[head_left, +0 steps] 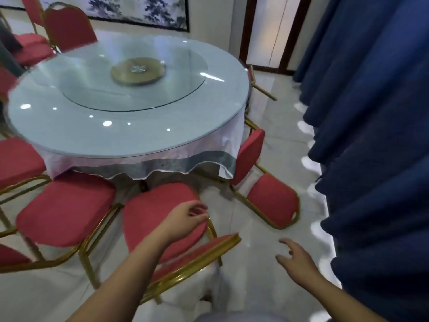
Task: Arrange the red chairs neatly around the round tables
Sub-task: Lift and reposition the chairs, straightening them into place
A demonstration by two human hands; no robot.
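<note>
A round table (69, 133) with a glass top, a glass turntable (137, 70) and a pale cloth fills the middle. Right in front of me is a red chair with a gold frame (148, 217), its seat toward the table. My left hand (185, 217) rests over the seat's right edge, fingers loosely curled at the gold rail. My right hand (294, 256) hovers open above the floor to the right of that chair, touching nothing. Another red chair (65, 212) stands to its left. A third red chair (271, 198) lies tipped on its side at the table's right.
Dark blue curtains (371, 135) hang down the whole right side, leaving a narrow strip of glossy tiled floor (274, 112). More red chairs (67, 29) stand behind and to the left of the table. A doorway (267, 31) is at the back right.
</note>
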